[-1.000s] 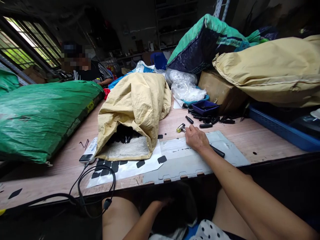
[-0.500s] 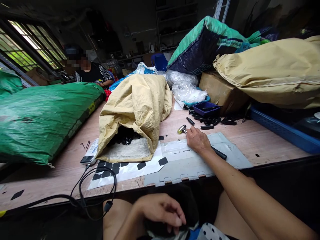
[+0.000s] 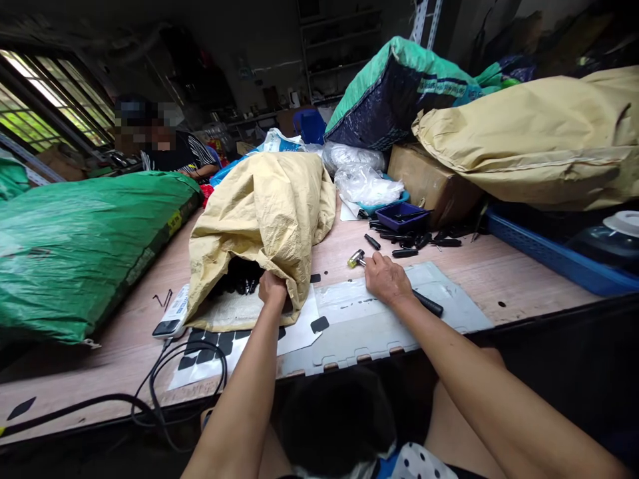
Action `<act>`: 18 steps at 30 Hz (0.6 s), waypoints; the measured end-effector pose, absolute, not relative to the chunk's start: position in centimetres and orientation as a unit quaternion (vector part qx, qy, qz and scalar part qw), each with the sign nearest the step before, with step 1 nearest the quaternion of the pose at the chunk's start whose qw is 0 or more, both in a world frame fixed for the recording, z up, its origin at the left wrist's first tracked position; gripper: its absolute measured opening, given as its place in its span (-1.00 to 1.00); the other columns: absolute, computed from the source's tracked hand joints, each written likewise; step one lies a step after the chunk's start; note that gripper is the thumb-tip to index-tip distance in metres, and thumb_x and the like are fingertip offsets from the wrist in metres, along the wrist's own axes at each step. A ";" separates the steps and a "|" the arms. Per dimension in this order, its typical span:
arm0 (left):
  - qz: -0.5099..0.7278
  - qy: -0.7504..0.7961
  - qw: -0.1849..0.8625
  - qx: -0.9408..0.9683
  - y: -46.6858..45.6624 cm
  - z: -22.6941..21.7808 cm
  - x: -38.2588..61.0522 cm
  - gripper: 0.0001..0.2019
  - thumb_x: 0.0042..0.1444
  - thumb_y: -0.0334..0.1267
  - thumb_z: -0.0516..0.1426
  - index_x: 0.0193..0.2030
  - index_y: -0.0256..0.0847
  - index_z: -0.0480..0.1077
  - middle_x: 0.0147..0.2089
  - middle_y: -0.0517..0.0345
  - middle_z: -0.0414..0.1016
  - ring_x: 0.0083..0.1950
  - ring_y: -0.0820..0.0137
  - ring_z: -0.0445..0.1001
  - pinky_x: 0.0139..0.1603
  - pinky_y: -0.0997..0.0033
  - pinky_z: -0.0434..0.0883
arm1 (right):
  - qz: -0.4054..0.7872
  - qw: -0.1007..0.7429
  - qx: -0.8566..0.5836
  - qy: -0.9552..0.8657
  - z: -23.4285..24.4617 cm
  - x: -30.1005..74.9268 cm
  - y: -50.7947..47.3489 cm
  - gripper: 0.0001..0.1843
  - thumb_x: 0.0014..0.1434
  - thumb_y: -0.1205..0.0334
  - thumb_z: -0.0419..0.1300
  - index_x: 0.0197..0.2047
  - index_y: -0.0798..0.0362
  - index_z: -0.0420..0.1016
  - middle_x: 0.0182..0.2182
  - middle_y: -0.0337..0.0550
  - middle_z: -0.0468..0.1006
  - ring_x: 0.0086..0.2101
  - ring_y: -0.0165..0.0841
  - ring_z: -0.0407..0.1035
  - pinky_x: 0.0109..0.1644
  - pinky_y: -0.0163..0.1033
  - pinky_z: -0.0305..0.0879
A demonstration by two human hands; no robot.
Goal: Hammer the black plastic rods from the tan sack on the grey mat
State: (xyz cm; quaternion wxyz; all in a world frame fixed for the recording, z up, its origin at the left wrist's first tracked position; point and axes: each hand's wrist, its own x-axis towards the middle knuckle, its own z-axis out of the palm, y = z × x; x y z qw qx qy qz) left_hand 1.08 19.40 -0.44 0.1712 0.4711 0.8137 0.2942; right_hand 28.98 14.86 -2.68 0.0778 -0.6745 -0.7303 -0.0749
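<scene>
My right hand (image 3: 389, 279) is wrapped round a small hammer (image 3: 356, 259), whose metal and yellowish head shows past the fingers. Its black handle end comes out behind the wrist, over the grey plastic sheet (image 3: 444, 286). My left hand (image 3: 273, 287) reaches into the mouth of the cream sack (image 3: 269, 199), at the right side of the opening. Its fingers are hidden inside, so I cannot see whether they hold anything. Dark pieces (image 3: 239, 276) lie within the sack. Several black handle-like pieces (image 3: 405, 253) are scattered beyond the hammer.
A green sack (image 3: 94, 246) lies at the left, near a white device (image 3: 172, 319) with a black cable (image 3: 154, 372). Right of centre stand a purple tray (image 3: 402, 216), a cardboard box (image 3: 429, 186) and a blue basket (image 3: 544, 253). Across the table sits a person (image 3: 180, 153).
My left hand has moved from my lap up and forward into the sack's mouth. My right hand keeps its grip on the hammer. The view has shifted slightly.
</scene>
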 end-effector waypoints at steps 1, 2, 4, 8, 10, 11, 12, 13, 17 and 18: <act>0.285 0.822 0.169 0.463 19.4 -0.3 1.1 -0.83 0.03 -0.21 0.22 -0.26 -0.20 0.59 -0.20 -0.25 0.66 -0.06 -0.07 0.62 -0.24 0.20 0.44 | -0.074 0.078 -0.674 -0.731 -2.7 29.0 14.9 -0.65 0.42 0.23 -0.09 0.05 0.11 0.46 -0.03 0.09 0.45 -0.07 -0.18 0.36 -0.12 -0.19 0.26; 0.277 0.830 0.167 0.454 19.3 -0.2 1.1 -0.82 0.04 -0.20 0.22 -0.25 -0.19 0.59 -0.19 -0.25 0.66 -0.05 -0.08 0.62 -0.22 0.19 0.44 | -0.073 0.079 -0.674 -0.731 -2.7 29.0 14.9 -0.65 0.42 0.23 -0.09 0.05 0.11 0.46 -0.03 0.09 0.45 -0.07 -0.18 0.36 -0.13 -0.19 0.26; 0.263 0.839 0.168 0.446 18.9 0.2 0.7 -0.80 0.02 -0.17 0.25 -0.24 -0.17 0.60 -0.16 -0.24 0.67 -0.02 -0.09 0.62 -0.17 0.17 0.45 | -0.071 0.081 -0.673 -0.732 -2.7 29.0 14.8 -0.65 0.42 0.23 -0.09 0.06 0.11 0.46 -0.03 0.10 0.45 -0.07 -0.18 0.37 -0.12 -0.19 0.26; 0.223 0.842 0.156 0.466 15.8 1.2 -0.8 -0.76 0.02 -0.06 0.28 -0.22 -0.11 0.61 -0.12 -0.13 0.68 0.00 -0.03 0.60 -0.10 0.19 0.44 | -0.070 0.084 -0.673 -0.732 -2.7 29.0 14.8 -0.65 0.42 0.22 -0.08 0.05 0.12 0.46 -0.02 0.10 0.45 -0.07 -0.18 0.36 -0.10 -0.19 0.26; 0.257 0.837 0.122 0.468 12.8 1.6 -1.3 -0.73 0.07 0.01 0.25 -0.22 -0.12 0.59 -0.17 -0.06 0.67 -0.07 0.03 0.59 -0.11 0.22 0.42 | -0.071 0.085 -0.673 -0.731 -2.6 29.0 14.8 -0.66 0.41 0.22 -0.07 0.02 0.13 0.47 -0.03 0.10 0.45 -0.07 -0.17 0.36 -0.10 -0.18 0.26; 0.302 0.826 0.094 0.467 11.0 1.8 -1.3 -0.70 0.10 0.04 0.23 -0.21 -0.13 0.58 -0.20 -0.02 0.65 -0.14 0.09 0.57 -0.12 0.24 0.42 | -0.072 0.085 -0.673 -0.731 -2.6 29.0 14.8 -0.66 0.41 0.22 -0.07 0.02 0.13 0.47 -0.04 0.11 0.45 -0.07 -0.17 0.37 -0.10 -0.18 0.26; 0.355 0.804 0.066 0.474 9.2 1.9 -1.0 -0.68 0.13 0.06 0.22 -0.18 -0.13 0.56 -0.22 0.02 0.63 -0.21 0.17 0.55 -0.14 0.26 0.41 | -0.072 0.085 -0.672 -0.732 -2.6 29.0 14.8 -0.66 0.41 0.22 -0.07 0.02 0.13 0.47 -0.04 0.11 0.46 -0.07 -0.17 0.37 -0.10 -0.18 0.26; 0.403 0.770 0.043 0.492 7.4 1.9 -0.6 -0.67 0.15 0.07 0.21 -0.14 -0.13 0.54 -0.24 0.07 0.60 -0.27 0.24 0.51 -0.16 0.29 0.41 | -0.072 0.085 -0.671 -0.733 -2.7 29.0 14.8 -0.66 0.41 0.22 -0.07 0.03 0.13 0.47 -0.04 0.11 0.45 -0.07 -0.17 0.37 -0.10 -0.18 0.26; 0.423 0.598 0.101 0.673 3.6 1.0 2.8 -0.79 0.21 -0.07 0.22 -0.11 -0.12 0.50 -0.27 0.16 0.53 -0.30 0.36 0.44 -0.20 0.37 0.39 | -0.075 0.085 -0.671 -0.732 -2.7 29.1 14.7 -0.62 0.42 0.22 -0.11 0.06 0.13 0.47 -0.03 0.12 0.45 -0.07 -0.16 0.36 -0.11 -0.17 0.25; 0.396 0.566 0.133 0.710 3.6 0.5 3.6 -0.83 0.22 -0.12 0.22 -0.13 -0.13 0.49 -0.26 0.15 0.53 -0.27 0.35 0.45 -0.18 0.37 0.39 | -0.077 0.085 -0.672 -0.732 -2.8 29.1 14.7 -0.61 0.43 0.22 -0.12 0.06 0.14 0.47 -0.03 0.12 0.45 -0.07 -0.16 0.36 -0.11 -0.17 0.25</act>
